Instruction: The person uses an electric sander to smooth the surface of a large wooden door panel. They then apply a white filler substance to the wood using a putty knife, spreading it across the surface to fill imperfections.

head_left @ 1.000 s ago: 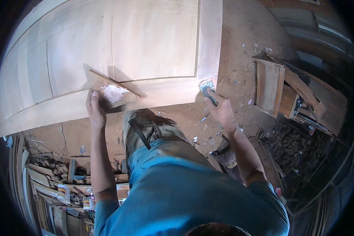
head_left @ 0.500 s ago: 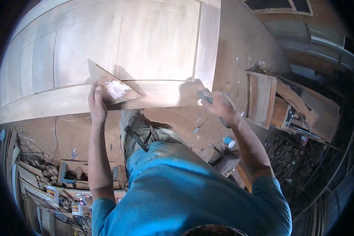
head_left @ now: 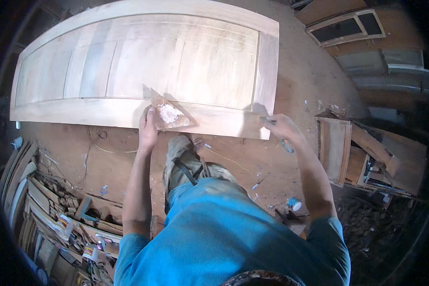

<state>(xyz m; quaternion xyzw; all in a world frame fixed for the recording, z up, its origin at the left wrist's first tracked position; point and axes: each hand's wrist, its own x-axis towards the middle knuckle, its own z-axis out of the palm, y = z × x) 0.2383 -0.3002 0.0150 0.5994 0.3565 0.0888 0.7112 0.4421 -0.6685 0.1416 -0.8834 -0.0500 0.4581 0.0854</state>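
Note:
A long pale wooden panelled door [head_left: 214, 57] lies across the upper part of the view. My left hand [head_left: 148, 128] grips a triangular scrap board [head_left: 181, 121] smeared with white paste [head_left: 169, 113], held at the door's near edge. My right hand [head_left: 286, 128], its fingers closed round a putty knife [head_left: 267, 119], is at the door's near right corner. The knife's blade is small and blurred, so I cannot tell whether it touches the wood.
Wood scraps and offcuts [head_left: 47, 195] with white tubs [head_left: 63, 226] pile up at lower left. Stacked wooden cabinet parts [head_left: 333, 152] stand at right, framed panels [head_left: 345, 31] behind. A cord [head_left: 109, 150] and a blue can [head_left: 294, 204] lie on the dirt floor [head_left: 109, 167].
My right hand has turned and moved with the putty knife along the corner, its fingers pointing more leftward. The view has shifted, showing more of the door. My left hand keeps holding the board.

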